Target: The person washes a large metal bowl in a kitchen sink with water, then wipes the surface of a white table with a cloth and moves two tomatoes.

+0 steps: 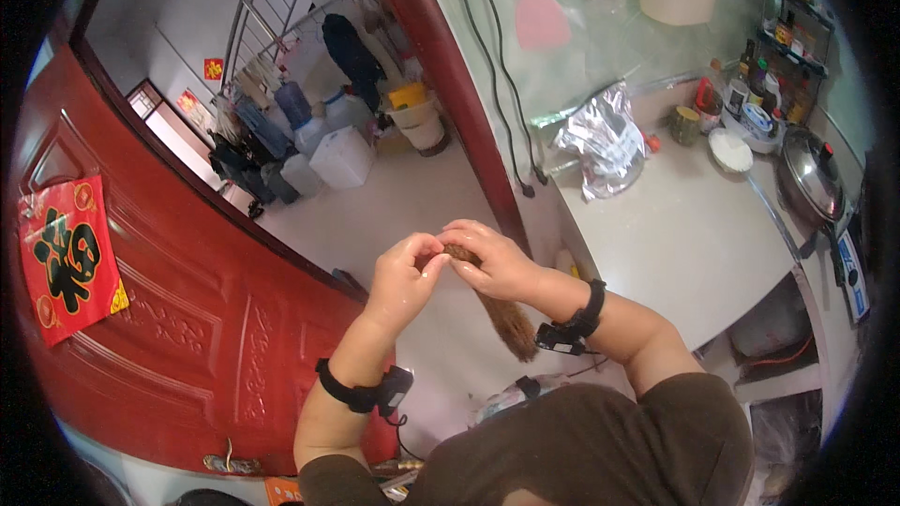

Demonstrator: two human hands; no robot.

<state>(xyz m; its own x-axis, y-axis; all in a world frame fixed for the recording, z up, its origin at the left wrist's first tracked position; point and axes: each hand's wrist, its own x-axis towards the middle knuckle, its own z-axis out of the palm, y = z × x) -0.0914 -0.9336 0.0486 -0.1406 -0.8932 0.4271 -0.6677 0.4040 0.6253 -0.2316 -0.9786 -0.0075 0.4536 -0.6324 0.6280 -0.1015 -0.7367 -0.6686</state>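
Observation:
My right hand (503, 263) is curled around the upper part of a brown, fibrous brush or whisk (510, 327). Its bristly lower end flares out below that wrist and points down toward my body. At the other end, the thumb and index finger of my left hand (404, 284) pinch the narrow tip, touching the fingertips of my right hand. Both hands look wet. My fingers hide much of the upper part, so its exact kind is uncertain.
To the left stands an open red door (211, 337). A white counter (675, 246) at right bears a crumpled foil bag (605, 140), a white bowl (730, 150), sauce bottles and a lidded pan (808, 176). Black cables (503, 77) hang down the wall.

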